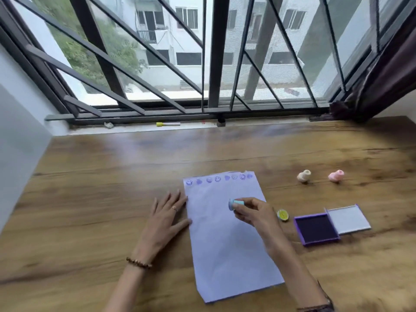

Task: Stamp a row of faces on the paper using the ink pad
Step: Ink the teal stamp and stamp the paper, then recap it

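While the blue stamp [235, 204] sits pinched in the right hand [252, 213] above mid-paper [227, 244], the left hand [165, 216] lies flat, open, on the paper's left edge. Open ink pad [316, 229] right, on table [90, 199].

We see wide bare wood on the brown wooden table [94, 199] left of and beyond the pale sheet of paper [225, 244]. To the right the way is busier: a small yellow round stamp [283, 215] just beside the sheet, the open purple ink pad [316, 228] with its white lid [349, 219], and farther back (well apart) a cream stamp [304, 176] and a pink stamp [336, 176].
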The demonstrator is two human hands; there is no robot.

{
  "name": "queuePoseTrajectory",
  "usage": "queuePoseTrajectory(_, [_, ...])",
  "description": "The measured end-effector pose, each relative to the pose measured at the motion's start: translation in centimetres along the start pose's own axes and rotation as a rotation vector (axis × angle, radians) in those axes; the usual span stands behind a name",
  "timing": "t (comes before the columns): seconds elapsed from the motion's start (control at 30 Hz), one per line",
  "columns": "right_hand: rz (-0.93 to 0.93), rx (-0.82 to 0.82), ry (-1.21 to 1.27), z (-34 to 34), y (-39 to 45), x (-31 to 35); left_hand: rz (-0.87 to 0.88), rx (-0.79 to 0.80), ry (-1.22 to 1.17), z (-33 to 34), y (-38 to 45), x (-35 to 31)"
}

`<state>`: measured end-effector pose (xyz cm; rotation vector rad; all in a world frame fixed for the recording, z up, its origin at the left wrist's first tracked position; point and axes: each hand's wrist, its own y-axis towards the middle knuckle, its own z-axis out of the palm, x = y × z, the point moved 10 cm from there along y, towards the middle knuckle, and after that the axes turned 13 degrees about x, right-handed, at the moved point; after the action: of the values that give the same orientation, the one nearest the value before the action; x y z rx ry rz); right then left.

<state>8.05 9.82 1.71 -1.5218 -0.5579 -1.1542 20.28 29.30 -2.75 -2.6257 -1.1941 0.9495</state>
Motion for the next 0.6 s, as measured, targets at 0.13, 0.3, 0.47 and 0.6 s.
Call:
queuePoseTrajectory(0.13, [-0.053, -0.061, -0.205, 3.9, 2.1, 0.9, 0.003, -0.064, -0.013, 0.6, -0.8, -0.5])
queuePoseTrajectory(0.3, [-0.18, -0.083, -0.771, 9.3, 4.8, 3.3, 0.017, -0.06, -0.008, 0.5, -0.9, -0.4])
queuePoseTrajectory(0.47, [-0.242, -0.018, -1.098, 12.3, 6.4, 3.9, 0.036, -0.092, -0.022, 0.4, -1.0, -0.5])
queuePoseTrajectory(0.6, [-0.209, 0.012, -1.241, 13.1, 7.3, 3.7, 0.036, -0.1, -0.016, 0.4, -1.0, -0.3])
